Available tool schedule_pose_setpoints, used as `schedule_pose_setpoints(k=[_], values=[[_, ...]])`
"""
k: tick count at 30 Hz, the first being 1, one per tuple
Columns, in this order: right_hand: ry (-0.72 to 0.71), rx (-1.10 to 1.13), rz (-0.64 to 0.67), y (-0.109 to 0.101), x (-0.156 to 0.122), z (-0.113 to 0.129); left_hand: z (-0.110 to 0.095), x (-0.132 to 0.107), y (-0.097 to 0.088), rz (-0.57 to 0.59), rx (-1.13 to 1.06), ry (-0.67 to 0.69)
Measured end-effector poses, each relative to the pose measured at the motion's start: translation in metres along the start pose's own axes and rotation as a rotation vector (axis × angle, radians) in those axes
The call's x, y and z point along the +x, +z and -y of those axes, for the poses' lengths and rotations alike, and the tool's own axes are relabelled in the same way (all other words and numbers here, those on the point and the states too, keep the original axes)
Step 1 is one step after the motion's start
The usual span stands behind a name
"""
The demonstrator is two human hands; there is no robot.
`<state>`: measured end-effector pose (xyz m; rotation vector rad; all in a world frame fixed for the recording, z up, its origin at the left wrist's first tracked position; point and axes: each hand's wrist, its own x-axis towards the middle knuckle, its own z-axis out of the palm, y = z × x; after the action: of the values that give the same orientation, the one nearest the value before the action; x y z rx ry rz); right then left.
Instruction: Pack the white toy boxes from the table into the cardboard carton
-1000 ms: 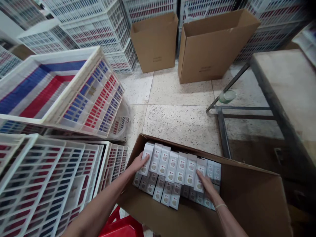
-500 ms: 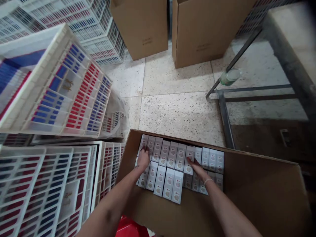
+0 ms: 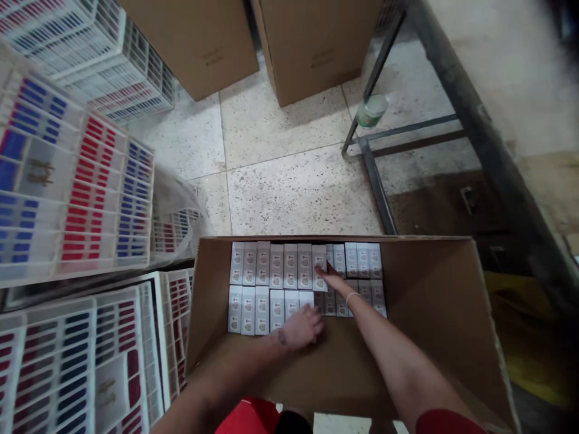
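An open cardboard box (image 3: 434,301) lies in front of me, holding two rows of small white cartons (image 3: 262,283) packed side by side. My left hand (image 3: 302,325) rests on the near end of the front row, fingers bent over the cartons' edge. My right hand (image 3: 331,278) reaches further in, its fingers stretched flat against a carton in the back row, where the raised cartons meet a lower layer (image 3: 362,289) on the right. Neither hand lifts anything.
White plastic crates (image 3: 76,181) filled with red and blue packs are stacked on the left. Two tall cardboard boxes (image 3: 312,48) stand on the speckled floor ahead. A metal-framed table (image 3: 474,132) is on the right, with a green-capped bottle (image 3: 371,110) by its leg.
My view tipped down over the box. The raised row of cartons has been laid into the box; my left hand slid from the back-left cartons to the front row's near edge.
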<state>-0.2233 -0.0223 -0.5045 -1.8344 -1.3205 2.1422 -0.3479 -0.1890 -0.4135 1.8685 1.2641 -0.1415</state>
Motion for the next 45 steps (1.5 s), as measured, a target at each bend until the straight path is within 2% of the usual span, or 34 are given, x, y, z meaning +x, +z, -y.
schedule_pose_setpoints(k=[1, 3, 5, 7, 11, 13, 16, 19, 23, 27, 31, 33, 35, 37, 39, 41, 45], values=[[0.019, 0.006, -0.016, -0.001, -0.001, 0.000, -0.012, 0.007, 0.011, 0.052, 0.016, 0.043], [0.055, 0.029, -0.064, -0.005, -0.005, 0.000, -0.022, 0.014, 0.027, 0.134, 0.056, 0.059], [0.061, 0.053, -0.116, -0.011, -0.012, 0.002, -0.020, 0.016, 0.035, 0.189, 0.092, 0.036], [0.040, 0.080, -0.152, -0.017, -0.025, 0.007, -0.013, 0.015, 0.034, 0.220, 0.111, 0.026], [-0.036, 0.151, -0.140, -0.030, -0.080, 0.024, -0.014, 0.016, 0.013, 0.220, 0.104, 0.031], [-0.090, 0.194, -0.084, -0.036, -0.123, 0.032, -0.026, 0.017, -0.002, 0.190, 0.087, 0.015], [-0.170, 0.240, 0.011, -0.047, -0.201, 0.039, -0.057, 0.012, -0.026, 0.121, 0.042, -0.032], [-0.216, 0.265, 0.075, -0.065, -0.282, 0.035, -0.105, 0.000, -0.049, 0.043, -0.020, -0.070], [-0.234, 0.269, 0.090, -0.110, -0.375, 0.015, -0.198, -0.015, -0.071, -0.086, -0.092, -0.108], [-0.223, 0.243, 0.008, -0.178, -0.450, -0.015, -0.314, -0.014, -0.078, -0.169, -0.142, -0.074], [-0.205, 0.202, -0.105, -0.256, -0.521, -0.047, -0.433, -0.002, -0.071, -0.130, -0.173, 0.037], [-0.192, 0.191, -0.152, -0.292, -0.555, -0.064, -0.484, 0.006, -0.067, -0.106, -0.173, 0.069], [-0.187, 0.193, -0.194, -0.322, -0.585, -0.081, -0.523, 0.013, -0.064, -0.083, -0.163, 0.091], [-0.195, 0.206, -0.249, -0.346, -0.612, -0.096, -0.551, 0.019, -0.062, -0.047, -0.143, 0.124], [-0.210, 0.231, -0.324, -0.362, -0.635, -0.110, -0.566, 0.023, -0.062, -0.001, -0.109, 0.172], [-0.234, 0.267, -0.417, -0.371, -0.652, -0.121, -0.572, 0.026, -0.063, 0.041, -0.059, 0.219], [-0.309, 0.351, -0.631, -0.393, -0.670, -0.135, -0.566, 0.048, -0.069, 0.120, 0.059, 0.292]])
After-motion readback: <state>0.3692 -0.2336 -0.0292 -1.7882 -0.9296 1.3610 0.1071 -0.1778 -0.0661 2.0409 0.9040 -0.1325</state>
